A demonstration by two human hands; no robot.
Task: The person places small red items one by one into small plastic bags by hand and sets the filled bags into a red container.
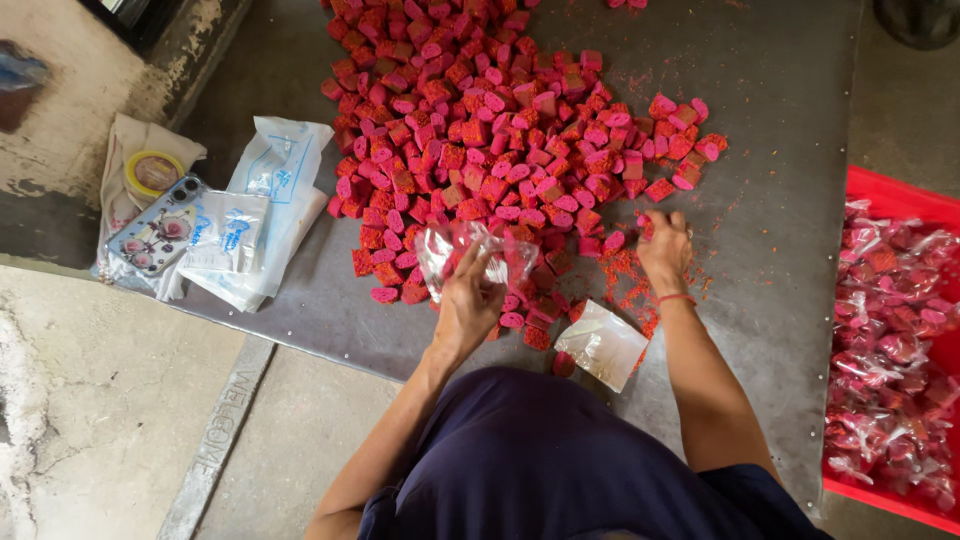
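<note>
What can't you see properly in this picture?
- Head view: whatever the right hand grips among the pink pieces is covered by its fingers.
- The clear bag in the left hand is crumpled; its contents are unclear.
- The red crate is cut off by the right edge.
- The pile runs past the top edge.

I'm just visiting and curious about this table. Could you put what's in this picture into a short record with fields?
Left hand: holds a clear plastic bag open over the pile
Right hand: fingers down on the pink-red pieces at the pile's edge
Surface: grey metal sheet, crumbs scattered near the right hand
Near the person: another clear bag lying flat
Left side: phone, round tin, stack of empty bags
Right side: red crate of filled bags
</note>
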